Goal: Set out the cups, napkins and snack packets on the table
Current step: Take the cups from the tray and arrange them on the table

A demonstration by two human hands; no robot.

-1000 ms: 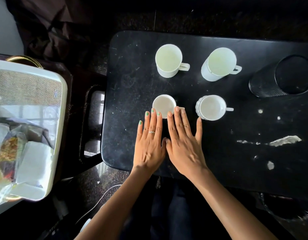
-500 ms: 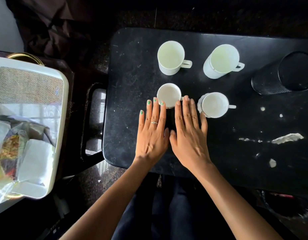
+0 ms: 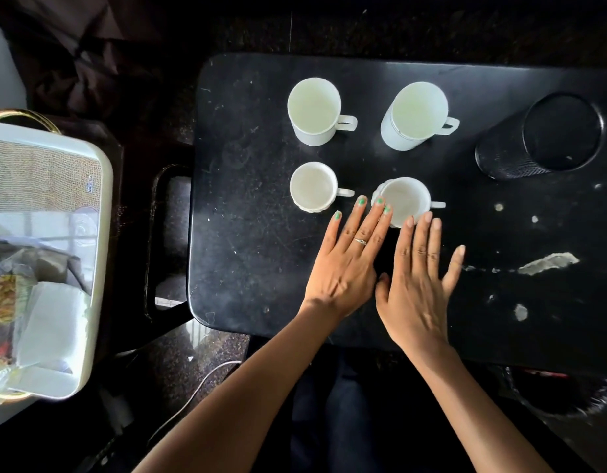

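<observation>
Both hands are laid flat on the black table point(image 3: 247, 233), grip released: left hand point(image 3: 346, 264) and right hand point(image 3: 418, 281) touch the near-right white cup point(image 3: 406, 199); napkins point(image 3: 52, 322) are kept in the tray point(image 3: 100, 233).

Four white cups point(image 3: 314, 110) stand upright on the black table point(image 3: 247, 213).

light: dim, cool daylight from the left | tray point(image 3: 100, 206) overexposed; edges wide-angle bent | focus: centre sharp; corners soft

Four white cups point(image 3: 314, 110), one black canister point(image 3: 541, 138)
</observation>
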